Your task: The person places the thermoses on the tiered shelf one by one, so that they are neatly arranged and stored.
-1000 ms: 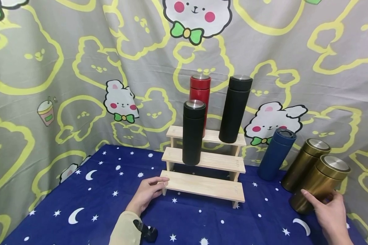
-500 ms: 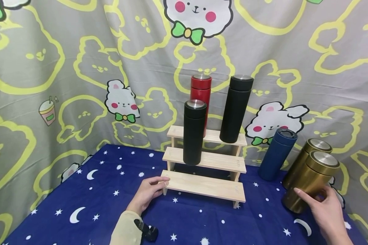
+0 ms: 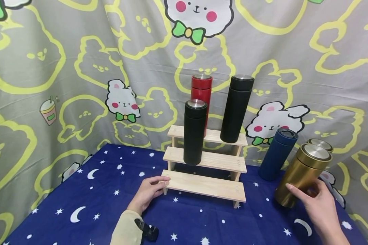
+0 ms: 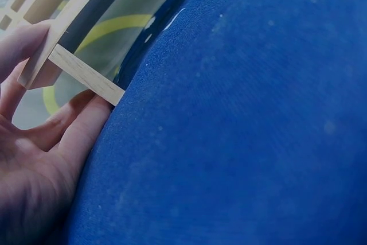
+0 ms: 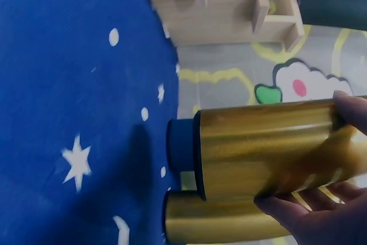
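Observation:
My right hand [image 3: 320,207] grips a gold thermos bottle [image 3: 305,173] with a steel-topped lid, thumb on one side and fingers round the other. In the right wrist view the bottle's base [image 5: 200,156] hangs a little off the cloth. Behind it a second gold bottle [image 3: 320,143] is mostly hidden, and a blue bottle [image 3: 277,156] stands to its left. My left hand [image 3: 147,194] holds the left end of the lowest step of a three-step wooden stand [image 3: 205,185]. Its thumb [image 4: 28,44] lies on the board and fingers rest by the leg.
A black bottle [image 3: 194,136] stands on the middle step. On the top step are a red bottle [image 3: 201,88], partly covered, and another black bottle [image 3: 236,109]. The dark blue starry cloth [image 3: 98,197] lies beneath, and a patterned curtain [image 3: 153,68] hangs close behind.
The gold bottle has moved left and slightly up with my right hand, and now covers more of the second gold bottle. My left hand stays on the stand.

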The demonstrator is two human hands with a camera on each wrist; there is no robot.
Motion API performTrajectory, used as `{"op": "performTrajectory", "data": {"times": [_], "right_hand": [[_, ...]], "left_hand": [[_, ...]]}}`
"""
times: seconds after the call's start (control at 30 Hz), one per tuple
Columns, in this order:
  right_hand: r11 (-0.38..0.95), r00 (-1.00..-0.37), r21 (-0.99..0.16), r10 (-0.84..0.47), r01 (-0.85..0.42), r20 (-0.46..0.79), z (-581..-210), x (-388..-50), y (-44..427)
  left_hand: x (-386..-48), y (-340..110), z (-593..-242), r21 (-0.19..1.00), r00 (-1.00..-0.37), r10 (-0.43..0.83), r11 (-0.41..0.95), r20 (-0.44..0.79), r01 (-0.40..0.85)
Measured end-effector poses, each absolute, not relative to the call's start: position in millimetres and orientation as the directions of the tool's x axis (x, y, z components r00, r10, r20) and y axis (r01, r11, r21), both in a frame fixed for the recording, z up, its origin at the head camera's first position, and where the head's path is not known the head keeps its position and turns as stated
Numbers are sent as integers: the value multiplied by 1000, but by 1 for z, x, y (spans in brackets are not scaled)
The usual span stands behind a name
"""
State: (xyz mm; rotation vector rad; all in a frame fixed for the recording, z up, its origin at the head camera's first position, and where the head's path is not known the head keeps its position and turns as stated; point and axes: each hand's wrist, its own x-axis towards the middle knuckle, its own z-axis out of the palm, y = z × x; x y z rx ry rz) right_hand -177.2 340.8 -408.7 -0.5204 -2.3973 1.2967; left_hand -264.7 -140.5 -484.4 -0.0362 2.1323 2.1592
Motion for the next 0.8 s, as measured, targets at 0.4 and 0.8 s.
{"op": "performTrajectory", "data": {"times": [0.4,0.8], "right_hand": [[579,-927,-815,325,38,188,-389,-183,323],[568,-938,-820,245,-67,247,-362,-190,306]], "left_hand": [[-262,-140,-481,995,-994,58,-12,-94,-95],[-264,-140,-483,996,-994,60,-12,-92,-93]]}}
